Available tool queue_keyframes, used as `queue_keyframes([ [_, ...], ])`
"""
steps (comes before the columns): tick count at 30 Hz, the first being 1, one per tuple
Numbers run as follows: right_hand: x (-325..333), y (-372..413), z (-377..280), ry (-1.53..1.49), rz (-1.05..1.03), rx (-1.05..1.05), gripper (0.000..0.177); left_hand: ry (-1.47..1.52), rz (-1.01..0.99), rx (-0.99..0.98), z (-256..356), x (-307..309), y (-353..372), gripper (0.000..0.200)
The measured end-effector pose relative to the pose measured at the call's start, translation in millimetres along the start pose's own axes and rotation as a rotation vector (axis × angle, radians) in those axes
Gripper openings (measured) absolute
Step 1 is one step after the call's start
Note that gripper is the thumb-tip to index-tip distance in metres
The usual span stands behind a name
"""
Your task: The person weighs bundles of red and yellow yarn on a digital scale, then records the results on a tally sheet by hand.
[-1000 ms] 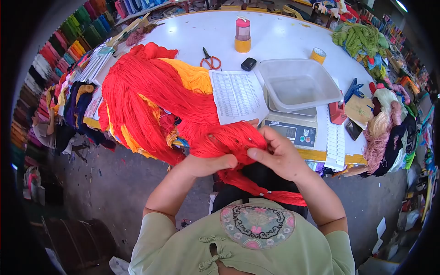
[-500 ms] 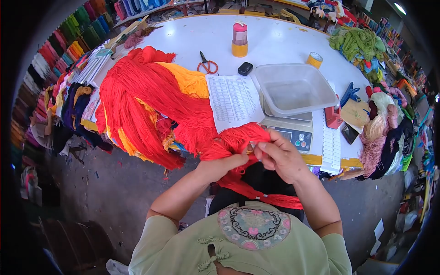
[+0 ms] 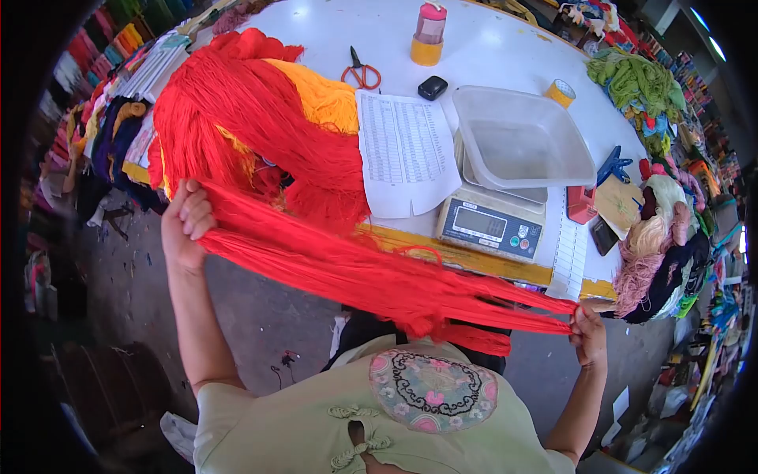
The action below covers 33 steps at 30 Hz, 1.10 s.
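Observation:
A skein of red yarn (image 3: 339, 265) is stretched across my body between both hands. My left hand (image 3: 189, 221) is closed around its left end, in front of the heaped yarn. At the other end, my right hand (image 3: 588, 336) grips the yarn near the table's front right corner. Some strands hang loose around the middle. Another red bundle (image 3: 478, 340) lies across my lap below. Behind the stretched skein, a large heap of red yarn (image 3: 245, 118) covers part of an orange-yellow yarn bundle (image 3: 324, 99) on the table.
A digital scale (image 3: 489, 225) carries a clear plastic tub (image 3: 525, 138). Around them are a printed sheet (image 3: 407, 154), scissors (image 3: 361, 75), a black case (image 3: 433, 88), a pink bottle (image 3: 429, 35), a tape roll (image 3: 560, 93) and a red block (image 3: 581, 204). Mixed yarn (image 3: 663, 229) piles at the right.
My hands were close together at the table edge, working at the red yarn. They have moved far apart, left and right, drawing the skein out long. The scale display is now uncovered.

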State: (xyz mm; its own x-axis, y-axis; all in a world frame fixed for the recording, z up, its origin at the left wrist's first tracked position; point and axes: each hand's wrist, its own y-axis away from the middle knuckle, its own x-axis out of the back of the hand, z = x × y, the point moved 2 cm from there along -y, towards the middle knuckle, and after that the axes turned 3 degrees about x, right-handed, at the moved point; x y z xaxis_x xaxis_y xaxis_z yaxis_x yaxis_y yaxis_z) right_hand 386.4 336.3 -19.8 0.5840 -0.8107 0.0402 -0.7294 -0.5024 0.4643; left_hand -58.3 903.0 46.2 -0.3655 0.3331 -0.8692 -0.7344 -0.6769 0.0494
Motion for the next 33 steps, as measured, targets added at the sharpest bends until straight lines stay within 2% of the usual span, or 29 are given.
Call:
queue_keyframes([
  [1, 13, -3, 7, 0.036, 0.042, -0.007, 0.024, -0.02, 0.074, -0.003, 9, 6, 1, 0.03],
  [3, 38, -8, 19, 0.104, 0.126, -0.021, 0.025, -0.076, 0.097, -0.006, 24, 16, 2, 0.03],
  [7, 105, -12, 45, 0.301, 0.425, -0.056, 0.031, -0.143, 0.182, -0.078, 82, 54, 5, 0.028],
  [8, 118, -12, 52, 0.448, 0.58, -0.072, 0.033, -0.121, 0.181, -0.103, 111, 78, 7, 0.028],
  [11, 206, -11, 96, 0.527, 0.726, -0.077, 0.035, -0.071, 0.237, -0.222, 223, 186, 34, 0.028],
  [12, 211, -11, 99, 0.639, 0.722, -0.051, 0.039, 0.001, 0.331, -0.292, 229, 187, 44, 0.029],
  [15, 199, -15, 95, 1.305, 0.653, 0.13, 0.042, -0.164, 0.459, -0.515, 232, 212, 41, 0.028],
  [16, 195, -13, 86, 1.277, 0.701, 0.003, 0.042, -0.261, 0.513, -0.608, 243, 240, 39, 0.026],
  [19, 199, -5, 72, 1.332, 0.823, -0.029, 0.043, -0.376, 0.889, -0.781, 242, 262, 44, 0.02],
  [20, 203, 1, 70, 1.347, 0.862, -0.061, 0.044, -0.486, 0.926, -0.849, 249, 281, 50, 0.016],
  [22, 221, 19, 69, 1.368, 0.942, -0.134, 0.046, -0.499, 0.887, -0.946, 259, 310, 74, 0.015],
  [23, 234, 25, 67, 1.374, 0.987, -0.162, 0.047, -0.435, 0.788, -0.923, 261, 318, 76, 0.014],
  [24, 240, 30, 65, 1.223, 0.903, -0.034, 0.042, -0.369, 0.691, -0.902, 261, 326, 78, 0.013],
  [25, 245, 25, 66, 0.961, 0.716, -0.084, 0.041, -0.305, 0.598, -0.878, 258, 334, 83, 0.013],
  [27, 161, 33, 28, 0.441, 0.331, -0.176, 0.038, -0.183, 0.415, -0.825, 253, 350, 86, 0.013],
  [28, 119, 36, 3, 0.364, 0.185, -0.104, 0.037, -0.083, 0.491, -0.74, 190, 279, 66, 0.014],
  [29, 80, 40, -21, 0.287, 0.04, -0.035, 0.036, 0.028, 0.564, -0.66, 113, 183, 41, 0.017],
  [30, 48, 48, -45, 0.212, -0.105, 0.033, 0.035, -0.046, 0.535, -0.641, 69, 134, 29, 0.02],
  [31, 26, 60, -73, 0.201, -0.022, 0.231, 0.036, -0.12, 0.506, -0.625, 25, 85, 17, 0.024],
  [32, 12, 70, -102, 0.189, 0.06, 0.431, 0.037, -0.182, 0.432, -0.606, -5, 61, 10, 0.025],
  [33, 13, 72, -132, 0.092, -0.052, 0.585, 0.036, -0.241, 0.358, -0.587, -29, 44, 5, 0.027],
])
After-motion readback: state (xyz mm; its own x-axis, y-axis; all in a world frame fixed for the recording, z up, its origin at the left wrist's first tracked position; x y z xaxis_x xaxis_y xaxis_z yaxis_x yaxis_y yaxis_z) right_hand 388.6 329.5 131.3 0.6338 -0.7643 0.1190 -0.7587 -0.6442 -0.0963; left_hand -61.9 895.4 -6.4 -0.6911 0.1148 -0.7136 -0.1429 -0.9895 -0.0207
